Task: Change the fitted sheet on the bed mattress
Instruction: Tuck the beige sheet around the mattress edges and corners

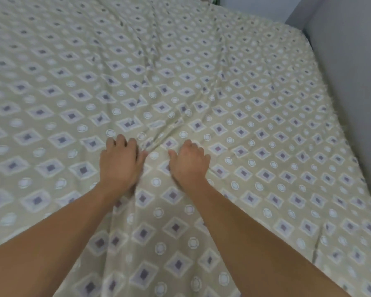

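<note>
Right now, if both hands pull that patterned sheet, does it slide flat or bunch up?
Probably bunches: the sheet looks thin and floppy, with creases fanning away from the left hand and right hand. Likely light, since it ridges between them. It should drag across the bed rather than hold shape.

Hidden and cut-off parts

The sheet (255, 108) runs past the left, top and bottom edges and blurs at far left; both hands' fingers (121, 140) curl under, fingertips hidden; whether they pinch cloth is unclear.
</note>
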`<state>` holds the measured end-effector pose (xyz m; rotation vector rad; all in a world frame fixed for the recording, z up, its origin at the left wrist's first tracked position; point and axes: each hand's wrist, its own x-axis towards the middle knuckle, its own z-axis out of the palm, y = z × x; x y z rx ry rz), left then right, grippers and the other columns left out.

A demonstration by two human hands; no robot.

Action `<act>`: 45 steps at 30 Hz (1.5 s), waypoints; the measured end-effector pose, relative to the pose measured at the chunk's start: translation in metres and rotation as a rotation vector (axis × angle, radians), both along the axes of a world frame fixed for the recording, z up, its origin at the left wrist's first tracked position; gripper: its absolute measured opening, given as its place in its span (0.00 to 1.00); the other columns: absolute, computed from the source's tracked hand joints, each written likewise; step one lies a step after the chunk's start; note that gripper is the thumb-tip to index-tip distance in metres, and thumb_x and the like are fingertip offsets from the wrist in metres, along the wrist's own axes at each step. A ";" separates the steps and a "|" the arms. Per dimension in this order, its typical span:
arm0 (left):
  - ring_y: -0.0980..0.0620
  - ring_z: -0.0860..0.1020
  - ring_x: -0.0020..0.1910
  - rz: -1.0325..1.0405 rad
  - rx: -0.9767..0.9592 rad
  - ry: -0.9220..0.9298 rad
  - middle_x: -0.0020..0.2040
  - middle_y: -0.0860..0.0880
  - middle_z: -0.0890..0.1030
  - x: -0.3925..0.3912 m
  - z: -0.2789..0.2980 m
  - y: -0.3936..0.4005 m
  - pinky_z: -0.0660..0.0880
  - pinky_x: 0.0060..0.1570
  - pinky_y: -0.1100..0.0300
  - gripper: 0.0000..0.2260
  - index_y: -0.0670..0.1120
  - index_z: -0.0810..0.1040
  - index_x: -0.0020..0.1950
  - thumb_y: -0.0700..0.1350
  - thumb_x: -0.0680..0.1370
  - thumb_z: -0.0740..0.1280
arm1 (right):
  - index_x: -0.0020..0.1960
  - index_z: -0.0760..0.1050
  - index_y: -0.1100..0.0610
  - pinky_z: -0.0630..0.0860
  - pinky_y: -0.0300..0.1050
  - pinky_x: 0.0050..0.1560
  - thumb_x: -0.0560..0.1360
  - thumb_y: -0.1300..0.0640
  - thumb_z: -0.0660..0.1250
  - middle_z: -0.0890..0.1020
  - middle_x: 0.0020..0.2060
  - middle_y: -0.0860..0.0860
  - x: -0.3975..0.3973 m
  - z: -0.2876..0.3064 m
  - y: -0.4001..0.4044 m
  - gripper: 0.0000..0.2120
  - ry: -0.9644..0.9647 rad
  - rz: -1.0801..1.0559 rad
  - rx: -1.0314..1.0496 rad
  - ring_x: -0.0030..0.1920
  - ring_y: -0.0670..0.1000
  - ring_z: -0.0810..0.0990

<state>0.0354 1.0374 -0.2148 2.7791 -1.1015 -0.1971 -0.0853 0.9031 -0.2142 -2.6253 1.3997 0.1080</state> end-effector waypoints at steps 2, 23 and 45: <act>0.38 0.72 0.56 -0.049 -0.012 0.015 0.54 0.42 0.76 0.005 -0.003 0.001 0.73 0.46 0.45 0.18 0.43 0.77 0.56 0.57 0.86 0.59 | 0.60 0.74 0.56 0.70 0.54 0.54 0.86 0.46 0.59 0.80 0.51 0.52 0.005 -0.002 -0.003 0.14 0.017 0.017 0.015 0.56 0.56 0.80; 0.47 0.72 0.44 -0.041 0.027 0.141 0.42 0.50 0.74 0.055 -0.002 0.050 0.69 0.40 0.51 0.13 0.49 0.70 0.46 0.53 0.87 0.57 | 0.63 0.74 0.58 0.75 0.53 0.58 0.85 0.54 0.60 0.78 0.59 0.55 0.102 0.014 0.042 0.11 0.028 0.100 0.194 0.61 0.58 0.79; 0.44 0.74 0.36 0.198 0.025 0.074 0.39 0.49 0.73 0.147 -0.002 0.140 0.68 0.37 0.53 0.16 0.47 0.72 0.44 0.53 0.87 0.55 | 0.56 0.75 0.57 0.77 0.52 0.55 0.84 0.58 0.61 0.82 0.49 0.53 0.176 0.007 0.104 0.05 -0.027 0.247 0.097 0.50 0.57 0.82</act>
